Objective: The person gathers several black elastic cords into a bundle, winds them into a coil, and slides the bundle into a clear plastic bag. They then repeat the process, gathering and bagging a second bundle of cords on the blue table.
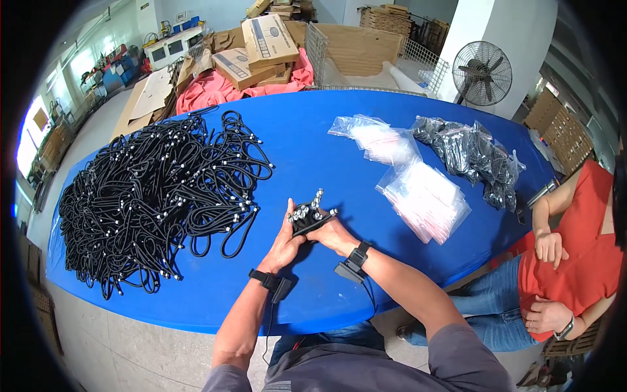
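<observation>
At the left of the frame, a broad pile of black cords [157, 189] with silver ends spreads over the blue surface [307, 150], some loops straying from its right edge. Behind it, toward the upper left, pink cloth [204, 95] lies under cardboard boxes; 2 of them, an upper box [269, 40] and a lower box [238, 67], sit tilted and overlapping.

Near the centre of the frame, just right of the pile, the left hand [285, 245] closes its fingers around the left side of a bundle of black cords [305, 224], whose silver ends stick up in a cluster. A black strap with a small box [272, 283] circles that wrist. The right hand [333, 235] grips the bundle from the right, its fingers partly hidden by it; a similar strapped box [354, 262] is on this wrist.

Right of centre, clear bags [428, 201] lie in overlapping stacks, beside dark packed bags [467, 151] at the upper right. Beyond the surface there stands a black fan [482, 73]. At the right edge, a person in a red top [575, 251] holds 2 bare hands before the body.
</observation>
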